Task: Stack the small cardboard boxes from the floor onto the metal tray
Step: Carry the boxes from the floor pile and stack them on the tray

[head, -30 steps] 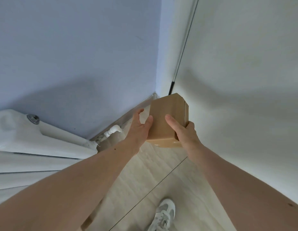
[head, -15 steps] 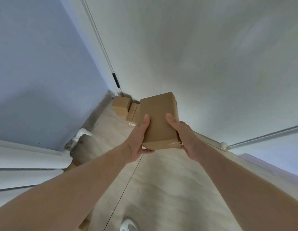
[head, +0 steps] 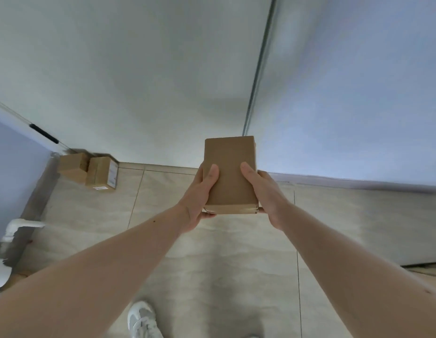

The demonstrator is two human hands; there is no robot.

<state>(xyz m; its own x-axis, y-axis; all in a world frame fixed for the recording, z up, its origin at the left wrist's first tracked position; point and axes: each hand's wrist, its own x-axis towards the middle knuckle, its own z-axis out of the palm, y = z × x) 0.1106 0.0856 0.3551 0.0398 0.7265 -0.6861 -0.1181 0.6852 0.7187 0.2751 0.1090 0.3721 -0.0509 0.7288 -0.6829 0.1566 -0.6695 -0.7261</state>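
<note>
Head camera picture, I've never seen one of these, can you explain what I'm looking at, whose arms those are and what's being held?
This is one wide-angle view from a camera worn on a person's head, looking forward and down, so the two bare arms are the wearer's own. No robot is involved. The left hand and right hand hold a small cardboard box between them, thumbs on top and fingers underneath. Two more boxes sit on the tiled floor in the far left corner by the wall. A white shoe shows below. No metal tray is in view.
</note>
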